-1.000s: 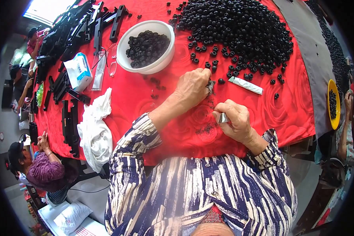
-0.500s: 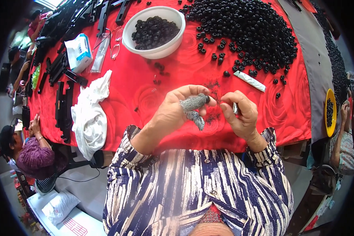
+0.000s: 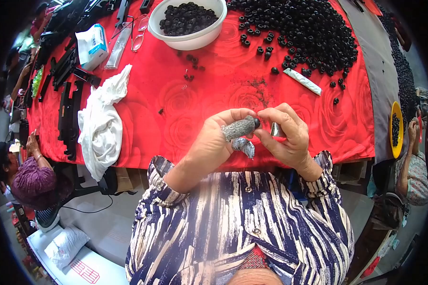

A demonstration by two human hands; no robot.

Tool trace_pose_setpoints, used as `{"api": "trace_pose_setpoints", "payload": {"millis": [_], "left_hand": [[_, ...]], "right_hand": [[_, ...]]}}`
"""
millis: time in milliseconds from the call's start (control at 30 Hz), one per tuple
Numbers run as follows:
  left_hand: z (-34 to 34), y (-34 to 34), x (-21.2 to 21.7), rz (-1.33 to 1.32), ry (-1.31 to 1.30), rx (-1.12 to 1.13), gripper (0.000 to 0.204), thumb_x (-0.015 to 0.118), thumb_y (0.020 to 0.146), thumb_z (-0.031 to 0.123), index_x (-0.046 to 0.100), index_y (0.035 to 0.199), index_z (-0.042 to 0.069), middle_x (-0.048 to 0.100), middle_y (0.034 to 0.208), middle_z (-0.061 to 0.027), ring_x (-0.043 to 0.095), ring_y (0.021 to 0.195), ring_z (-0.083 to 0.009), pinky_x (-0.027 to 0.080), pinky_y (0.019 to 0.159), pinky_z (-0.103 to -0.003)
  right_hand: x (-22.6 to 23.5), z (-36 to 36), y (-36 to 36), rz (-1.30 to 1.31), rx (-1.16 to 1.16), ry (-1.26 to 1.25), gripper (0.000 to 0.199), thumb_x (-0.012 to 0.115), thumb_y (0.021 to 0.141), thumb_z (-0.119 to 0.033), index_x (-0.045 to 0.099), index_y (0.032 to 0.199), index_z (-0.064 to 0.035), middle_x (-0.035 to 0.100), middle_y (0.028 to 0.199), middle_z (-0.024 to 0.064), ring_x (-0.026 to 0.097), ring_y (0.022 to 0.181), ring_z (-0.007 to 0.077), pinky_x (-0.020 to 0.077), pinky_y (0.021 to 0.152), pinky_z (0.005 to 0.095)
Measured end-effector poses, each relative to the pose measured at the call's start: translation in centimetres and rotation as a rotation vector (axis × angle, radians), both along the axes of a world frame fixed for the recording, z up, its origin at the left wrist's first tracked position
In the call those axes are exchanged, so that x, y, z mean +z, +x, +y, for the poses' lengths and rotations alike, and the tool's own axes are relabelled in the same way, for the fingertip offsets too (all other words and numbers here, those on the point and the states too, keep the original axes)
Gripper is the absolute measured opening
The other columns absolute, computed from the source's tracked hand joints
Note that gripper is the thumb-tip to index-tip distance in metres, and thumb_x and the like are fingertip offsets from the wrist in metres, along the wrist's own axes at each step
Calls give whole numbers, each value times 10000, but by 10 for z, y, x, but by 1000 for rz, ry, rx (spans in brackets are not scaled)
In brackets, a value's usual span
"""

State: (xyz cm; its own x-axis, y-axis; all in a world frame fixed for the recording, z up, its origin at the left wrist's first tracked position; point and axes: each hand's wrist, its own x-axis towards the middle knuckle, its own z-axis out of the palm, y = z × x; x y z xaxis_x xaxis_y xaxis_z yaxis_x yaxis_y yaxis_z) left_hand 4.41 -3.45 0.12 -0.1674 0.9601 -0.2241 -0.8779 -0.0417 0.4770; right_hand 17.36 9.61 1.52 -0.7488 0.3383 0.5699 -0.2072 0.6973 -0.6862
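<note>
My left hand pinches a small round black part, one like the many in the pile. A grey knitted sleeve covers one of its fingers, and a silvery-grey wrapping is around another. Close against it, my right hand is closed around a small shiny metal piece, perhaps a blade, mostly hidden by the fingers. The right fingertips meet the left ones at the black part. Black crumbs are scattered on the red cloth beyond my hands.
A white bowl of black parts stands behind, beside a big loose pile. A wrapped strip, white cloth, glasses and tissue pack lie on the red tablecloth. Co-workers sit at both sides.
My right hand has come left, from apart to touching the left fingertips at the black part. The table appears slightly higher in view.
</note>
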Motion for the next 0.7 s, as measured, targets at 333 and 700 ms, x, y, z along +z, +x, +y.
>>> {"api": "trace_pose_setpoints", "payload": {"millis": [333, 700], "left_hand": [[-1, -30, 9, 287, -67, -309, 251, 640, 862, 157, 631, 1039, -21, 634, 820, -42, 579, 702, -84, 477, 599, -213], [16, -26, 11, 257, 110, -13, 269, 578, 892, 89, 578, 1125, -43, 642, 942, -133, 604, 772, -137, 505, 693, -245]], "right_hand": [[21, 19, -7, -191, 364, 43, 329, 720, 677, -41, 572, 969, -8, 548, 726, 94, 578, 603, 235, 457, 522, 315], [13, 29, -12, -260, 149, -313, 151, 498, 903, -74, 539, 1020, 13, 567, 835, 116, 584, 718, 194, 452, 617, 305]]}}
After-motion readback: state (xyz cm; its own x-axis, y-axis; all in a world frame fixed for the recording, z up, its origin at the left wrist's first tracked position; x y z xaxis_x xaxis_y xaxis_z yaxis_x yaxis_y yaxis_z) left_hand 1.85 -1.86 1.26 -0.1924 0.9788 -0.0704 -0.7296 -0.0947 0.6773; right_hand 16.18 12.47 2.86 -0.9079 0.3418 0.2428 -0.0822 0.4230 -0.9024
